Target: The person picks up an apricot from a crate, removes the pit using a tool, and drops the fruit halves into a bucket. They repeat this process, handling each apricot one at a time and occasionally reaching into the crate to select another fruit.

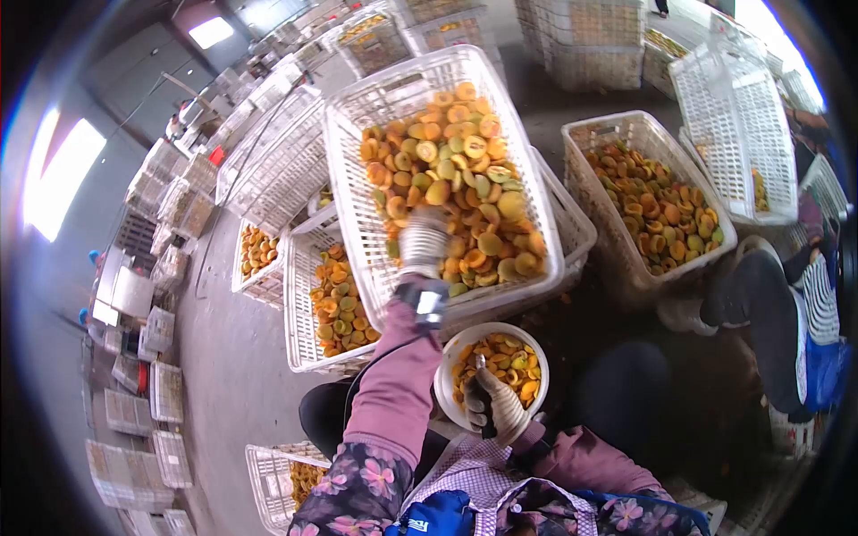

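Observation:
My left hand (424, 243), in a striped work glove, reaches into a large white plastic crate (355, 201) of apricots (456, 170), many cut in half. It is smeared by motion, so its fingers and anything in them cannot be made out. My right hand (502, 409), also gloved, is closed around a small knife (481, 362) with a shiny metal tip and a dark handle. It hovers over a white bucket (444, 393) that holds apricot halves (518, 362). The crate rests tilted on another crate, just beyond the bucket.
Crates of apricots stand to the left (299, 322), at right (643, 272) and by my left leg (268, 487). A co-worker's leg (760, 308) is at the right edge, beside an upended crate (737, 134). Stacked crates (590, 40) line the back.

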The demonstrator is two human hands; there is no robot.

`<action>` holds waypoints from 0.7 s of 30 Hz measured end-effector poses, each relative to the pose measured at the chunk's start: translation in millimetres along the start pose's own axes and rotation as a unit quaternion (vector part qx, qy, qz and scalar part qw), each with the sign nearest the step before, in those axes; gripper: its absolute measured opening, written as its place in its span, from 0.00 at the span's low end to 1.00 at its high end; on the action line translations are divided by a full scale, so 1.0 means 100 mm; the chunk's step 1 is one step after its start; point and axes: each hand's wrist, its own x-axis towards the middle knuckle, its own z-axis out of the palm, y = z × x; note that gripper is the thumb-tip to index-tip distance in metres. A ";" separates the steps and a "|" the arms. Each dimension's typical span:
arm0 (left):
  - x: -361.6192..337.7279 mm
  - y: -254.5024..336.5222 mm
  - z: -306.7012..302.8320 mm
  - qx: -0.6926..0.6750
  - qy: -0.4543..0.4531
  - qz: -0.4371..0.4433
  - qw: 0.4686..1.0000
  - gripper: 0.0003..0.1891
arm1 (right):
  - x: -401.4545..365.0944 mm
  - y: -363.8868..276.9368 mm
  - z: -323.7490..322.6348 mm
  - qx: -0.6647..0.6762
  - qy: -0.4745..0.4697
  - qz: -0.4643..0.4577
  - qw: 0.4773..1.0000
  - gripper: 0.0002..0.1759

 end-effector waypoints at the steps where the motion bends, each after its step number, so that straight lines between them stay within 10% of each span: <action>1: 0.04 0.20 0.12 0.082 -0.185 -0.029 0.979 0.14 | 0.05 0.03 -0.05 0.022 0.003 0.009 1.000 0.21; 3: -0.28 0.20 0.34 0.095 -0.045 -0.006 0.994 0.17 | 0.05 0.01 -0.05 0.011 0.000 0.018 1.000 0.22; 10: -0.16 -0.24 0.31 -0.011 -0.026 -0.109 0.994 0.13 | 0.04 0.04 -0.03 -0.044 0.047 -0.026 0.998 0.22; 12: -0.39 -0.07 0.12 -0.305 0.174 -0.052 0.935 0.08 | 0.03 0.03 0.06 -0.045 0.100 -0.094 0.989 0.19; 13: -0.59 0.14 -0.10 -0.638 0.083 -0.168 0.747 0.06 | 0.07 0.03 0.03 -0.034 0.125 -0.121 0.984 0.18; 14: -0.82 0.18 -0.15 -0.610 0.073 0.003 0.789 0.03 | 0.17 0.10 -0.13 -0.044 0.096 -0.163 0.981 0.17; 15: -1.11 0.41 -0.16 -0.699 0.062 -0.036 0.711 0.03 | 0.25 0.11 -0.26 -0.054 0.064 -0.201 0.976 0.17; 17: -1.70 0.67 -0.33 -0.726 -0.017 0.012 0.687 0.06 | 0.19 0.00 -0.19 -0.233 0.091 -0.281 0.927 0.16; 19: -2.08 0.50 0.15 -0.632 0.024 0.019 0.775 0.13 | 0.22 0.01 -0.23 -0.326 0.093 -0.330 0.881 0.16; 21: -2.26 0.63 0.17 -0.723 -0.039 0.011 0.690 0.19 | 0.21 0.07 -0.20 -0.281 0.028 -0.326 0.902 0.17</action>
